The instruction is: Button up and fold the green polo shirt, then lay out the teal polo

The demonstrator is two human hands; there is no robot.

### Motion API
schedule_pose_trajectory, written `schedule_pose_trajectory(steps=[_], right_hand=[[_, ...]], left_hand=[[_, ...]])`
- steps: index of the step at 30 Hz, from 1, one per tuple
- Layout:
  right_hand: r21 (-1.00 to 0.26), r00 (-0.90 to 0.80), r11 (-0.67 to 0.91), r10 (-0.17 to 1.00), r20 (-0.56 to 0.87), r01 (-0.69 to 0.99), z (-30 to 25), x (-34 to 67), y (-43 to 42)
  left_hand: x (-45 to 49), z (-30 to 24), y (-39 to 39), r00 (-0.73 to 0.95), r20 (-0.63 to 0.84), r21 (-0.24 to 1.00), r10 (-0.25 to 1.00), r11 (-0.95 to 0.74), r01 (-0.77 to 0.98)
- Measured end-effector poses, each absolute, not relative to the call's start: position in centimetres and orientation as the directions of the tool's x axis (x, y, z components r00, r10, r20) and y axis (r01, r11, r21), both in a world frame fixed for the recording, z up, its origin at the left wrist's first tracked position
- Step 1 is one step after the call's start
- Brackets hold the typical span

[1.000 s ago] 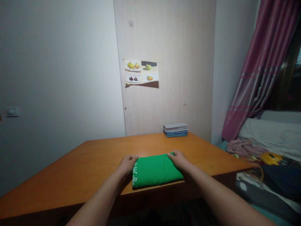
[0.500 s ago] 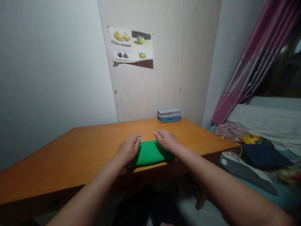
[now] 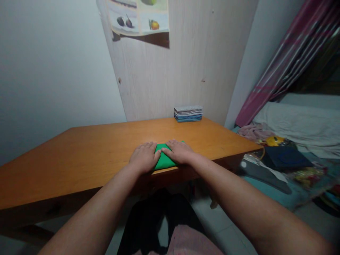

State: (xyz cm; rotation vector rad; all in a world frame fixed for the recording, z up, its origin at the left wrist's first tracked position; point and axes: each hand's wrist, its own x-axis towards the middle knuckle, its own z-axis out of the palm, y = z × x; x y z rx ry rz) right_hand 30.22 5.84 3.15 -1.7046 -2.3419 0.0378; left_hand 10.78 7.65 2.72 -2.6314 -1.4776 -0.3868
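A folded green cloth (image 3: 164,161) lies at the front edge of the wooden table (image 3: 87,156). My left hand (image 3: 145,156) rests flat on its left part, fingers stretched forward and thumb pointing inward. On the right part, my right hand (image 3: 178,152) lies flat too, with its thumb toward the left one. Both palms cover much of the cloth, so only its middle and a small far right corner show. Neither hand grips it.
A stack of folded cloths (image 3: 188,114), checked and blue, stands at the table's back right. Behind is a wall with a fruit picture (image 3: 139,17). To the right are a pink curtain (image 3: 273,67) and a bed with a dark blue item (image 3: 287,157) and other belongings.
My hands went from curled at the sides of the green cloth to lying flat on top, closer together. Less of the cloth shows. The view has tilted downward.
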Motion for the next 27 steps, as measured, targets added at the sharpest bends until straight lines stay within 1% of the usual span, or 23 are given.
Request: schedule_pose_trajectory(steps=[6, 12, 20, 27], right_hand=[[-0.239, -0.224, 0.256, 0.963, 0.154, 0.937, 2.6, 31.4, 5.6], [-0.303, -0.131, 0.159, 0.985, 0.11, 0.94, 2.2, 32.3, 5.1], [-0.339, -0.07, 0.093, 0.994, 0.081, 0.936, 1.8, 33.3, 4.2], [-0.318, -0.071, 0.089, 0.995, 0.068, 0.944, 1.9, 33.7, 4.0]], left_hand=[[10.3, 2.2, 8.0, 0.475, 0.297, 0.051, 0.828, -0.511, 0.858], [9.4, 2.0, 7.8, 0.422, 0.308, 0.131, 0.853, -0.477, 0.869], [7.8, 1.2, 7.5, 0.315, 0.298, 0.259, 0.901, -0.394, 0.882], [7.2, 1.0, 7.7, 0.306, 0.292, 0.306, 0.906, -0.392, 0.868]])
